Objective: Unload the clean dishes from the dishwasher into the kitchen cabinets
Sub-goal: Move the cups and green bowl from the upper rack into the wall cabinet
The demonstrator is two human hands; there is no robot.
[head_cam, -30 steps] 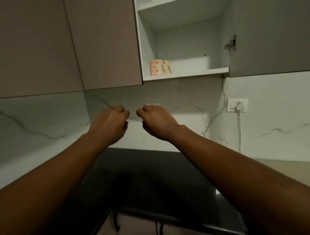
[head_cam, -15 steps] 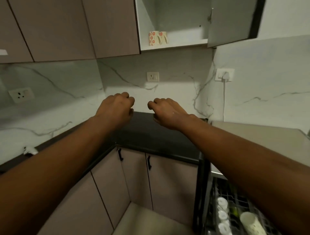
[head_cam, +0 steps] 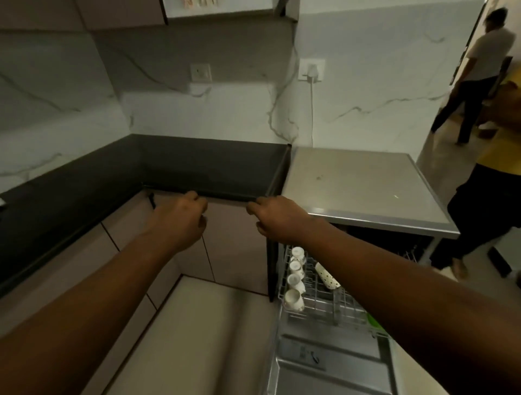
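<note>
The dishwasher (head_cam: 366, 197) stands open at lower right, its door (head_cam: 324, 366) folded down and its wire rack (head_cam: 318, 307) pulled out. In the rack a row of white cups (head_cam: 294, 279) sits along the left side, with a spotted cup (head_cam: 327, 277) lying tilted beside them. My left hand (head_cam: 180, 220) and my right hand (head_cam: 276, 217) hover with loosely curled fingers, holding nothing, in front of the black counter edge, above and left of the rack. At the top edge the open upper cabinet's shelf (head_cam: 220, 12) shows floral mugs (head_cam: 200, 2), mostly cut off.
A black L-shaped counter (head_cam: 197, 166) runs along marble walls, with pink lower cabinet doors (head_cam: 234, 245) beneath. A white plug and cord (head_cam: 311, 93) hang above the dishwasher. Two people (head_cam: 479, 64) stand at the right edge, one in yellow (head_cam: 499, 158) close to the dishwasher.
My view has tipped down from the upper cabinet to the counter and dishwasher. Both hands have dropped from near the shelf to counter-edge height, still holding nothing.
</note>
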